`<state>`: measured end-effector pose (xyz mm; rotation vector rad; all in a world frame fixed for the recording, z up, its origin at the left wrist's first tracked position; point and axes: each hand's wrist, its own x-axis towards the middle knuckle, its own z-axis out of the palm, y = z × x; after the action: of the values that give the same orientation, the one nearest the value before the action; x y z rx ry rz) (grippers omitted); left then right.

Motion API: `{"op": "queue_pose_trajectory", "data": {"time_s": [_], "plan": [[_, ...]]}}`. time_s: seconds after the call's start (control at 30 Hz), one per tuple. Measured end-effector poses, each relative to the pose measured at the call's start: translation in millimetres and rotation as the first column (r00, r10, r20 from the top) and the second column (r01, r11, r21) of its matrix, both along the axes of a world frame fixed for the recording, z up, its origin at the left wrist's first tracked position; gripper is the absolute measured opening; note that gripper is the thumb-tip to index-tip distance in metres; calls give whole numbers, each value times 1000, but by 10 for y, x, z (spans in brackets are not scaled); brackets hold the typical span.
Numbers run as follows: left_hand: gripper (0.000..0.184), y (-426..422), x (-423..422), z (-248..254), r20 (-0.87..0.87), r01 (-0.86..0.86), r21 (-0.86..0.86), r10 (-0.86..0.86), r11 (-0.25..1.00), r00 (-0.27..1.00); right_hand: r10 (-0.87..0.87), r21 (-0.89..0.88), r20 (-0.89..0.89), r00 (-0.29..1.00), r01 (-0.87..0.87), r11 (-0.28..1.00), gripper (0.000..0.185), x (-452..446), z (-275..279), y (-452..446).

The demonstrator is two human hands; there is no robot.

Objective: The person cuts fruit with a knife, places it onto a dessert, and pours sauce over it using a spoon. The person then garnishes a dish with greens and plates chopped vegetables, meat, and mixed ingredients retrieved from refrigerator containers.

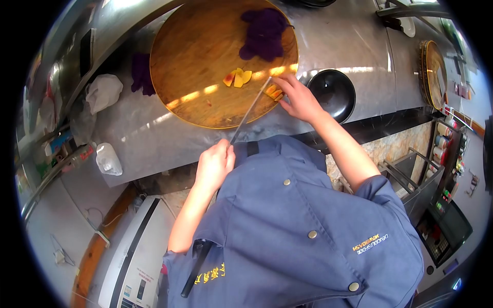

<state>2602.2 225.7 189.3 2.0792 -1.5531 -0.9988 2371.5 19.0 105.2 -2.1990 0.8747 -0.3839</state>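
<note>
My left hand (214, 163) is closed around the handle of a long, thin-looking knife (250, 110), seen nearly edge-on, its blade reaching over the round wooden chopping board (190, 56). Near the blade's tip, my right hand (299, 98) curls its thumb and fingers about some yellow-orange slices (273, 92) at the board's near right edge. More yellow-orange pieces (238, 77), one with a reddish patch, lie on the board to the left. Whether they are fruit or vegetable I cannot tell. A black bowl (332, 96) stands right beside my right hand.
A purple cloth (264, 33) lies on the board's far right, another purple cloth (142, 74) by its left edge. White plastic bags (104, 92) sit on the left of the metal counter (359, 49). Another round board (434, 74) stands far right. A white appliance (131, 256) is at lower left.
</note>
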Motion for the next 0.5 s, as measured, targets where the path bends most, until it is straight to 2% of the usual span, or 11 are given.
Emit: {"op": "queue_pose_trajectory", "data": {"time_s": [0.03,0.13,0.23,0.43,0.47,0.5], "plan": [[14,21,18,14,-1,-27,-3,27,1000,1000,52,-24,-23,998,-52,998,51,42,46,-44],[16,84,59,-39,-41,-90,27,91,996,995,187,86,-109,976,-178,980,55,135,-63,-211],[17,118,54,-87,-67,-140,42,142,989,988,185,148,-136,973,-165,975,55,203,-103,-214],[19,139,32,-180,-34,-128,63,131,990,991,-195,122,-68,978,202,972,45,319,-207,191],[19,130,25,-184,-27,-121,58,122,991,992,-220,77,-80,972,226,971,43,322,-237,228],[19,117,19,-185,-19,-112,52,113,992,993,-256,111,-60,965,261,959,42,326,-230,252]]}}
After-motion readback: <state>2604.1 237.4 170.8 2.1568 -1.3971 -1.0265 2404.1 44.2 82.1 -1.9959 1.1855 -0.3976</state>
